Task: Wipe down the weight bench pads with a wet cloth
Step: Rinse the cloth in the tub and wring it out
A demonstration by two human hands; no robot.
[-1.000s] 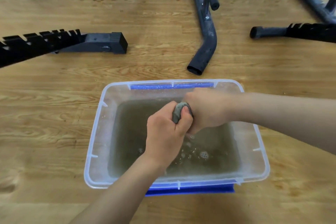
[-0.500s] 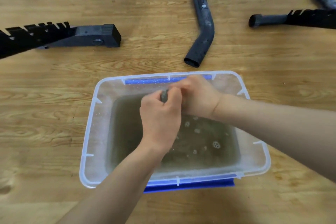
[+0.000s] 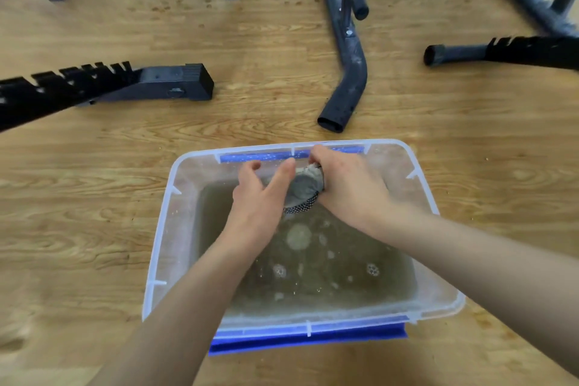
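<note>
A wet grey cloth (image 3: 305, 189) is bunched into a wad above the far end of a clear plastic tub (image 3: 159, 247) that holds murky water. My right hand (image 3: 351, 188) is closed around the cloth from the right. My left hand (image 3: 260, 200) has its fingers spread, with the thumb and forefinger resting against the cloth's left side. A mesh-patterned edge of the cloth hangs below the wad. No bench pad is in view.
The tub sits on a wooden floor over a blue lid (image 3: 308, 341). Black metal bench frame parts lie beyond it: a notched bar (image 3: 94, 84) at left, a bent tube (image 3: 347, 84) in the middle, another notched bar (image 3: 507, 52) at right.
My left hand has opened and loosened off the cloth. Both hands have shifted toward the tub's far end, and more of the cloth shows. The camera has tilted slightly.
</note>
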